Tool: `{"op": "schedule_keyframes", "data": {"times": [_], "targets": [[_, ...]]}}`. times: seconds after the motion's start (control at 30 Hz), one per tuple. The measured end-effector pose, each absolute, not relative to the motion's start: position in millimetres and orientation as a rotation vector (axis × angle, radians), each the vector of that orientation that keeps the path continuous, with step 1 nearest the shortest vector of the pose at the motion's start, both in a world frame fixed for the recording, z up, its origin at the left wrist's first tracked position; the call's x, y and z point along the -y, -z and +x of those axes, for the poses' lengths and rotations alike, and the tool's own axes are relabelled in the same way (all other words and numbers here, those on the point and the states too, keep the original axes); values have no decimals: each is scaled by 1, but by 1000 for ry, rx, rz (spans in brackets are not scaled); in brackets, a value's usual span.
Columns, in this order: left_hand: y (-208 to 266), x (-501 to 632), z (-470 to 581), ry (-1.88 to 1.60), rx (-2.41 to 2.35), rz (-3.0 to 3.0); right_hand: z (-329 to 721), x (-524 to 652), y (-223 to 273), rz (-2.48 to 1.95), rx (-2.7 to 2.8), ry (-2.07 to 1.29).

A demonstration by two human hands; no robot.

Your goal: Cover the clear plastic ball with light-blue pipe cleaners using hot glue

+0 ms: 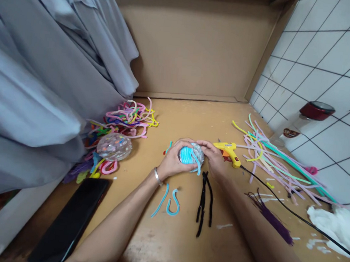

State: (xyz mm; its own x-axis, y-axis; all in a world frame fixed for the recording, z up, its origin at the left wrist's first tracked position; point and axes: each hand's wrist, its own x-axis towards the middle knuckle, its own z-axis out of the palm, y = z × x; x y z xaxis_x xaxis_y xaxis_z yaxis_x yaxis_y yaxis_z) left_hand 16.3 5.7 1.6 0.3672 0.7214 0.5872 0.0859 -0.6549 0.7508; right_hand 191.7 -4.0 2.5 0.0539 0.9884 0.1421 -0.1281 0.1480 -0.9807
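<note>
Cropped forearms [118,221], ball [186,155] part-hidden by hands [173,159]

Tan tabletop [183,115]: multicoloured stem tangle [132,118], black phone [72,216] left; blue stems [160,200], black stems [202,200] front-centre; yellow glue gun [236,160] right.

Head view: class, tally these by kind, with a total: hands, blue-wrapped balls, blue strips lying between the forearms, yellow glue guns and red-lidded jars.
Hands: 2
Blue-wrapped ball: 1
Blue strips: 2
Yellow glue gun: 1
Red-lidded jar: 1
Total: 7
</note>
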Motion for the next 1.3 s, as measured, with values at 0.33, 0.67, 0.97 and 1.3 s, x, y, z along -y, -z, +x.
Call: {"op": "schedule_keyframes", "data": {"times": [0.33,0.67,0.97,1.3], "targets": [[-3,-14,23,-1320,-710,2013,189,7,12,-1080,1263,-737],[-4,-28,33,-1341,-724,2082,187,18,11,-1022,1435,-278],[2,-26,33,-1410,-705,2067,189,17,5,-971,1655,-78],[-1,-25,36,-1416,-714,2114,190,21,1,-893,1613,-33]]}}
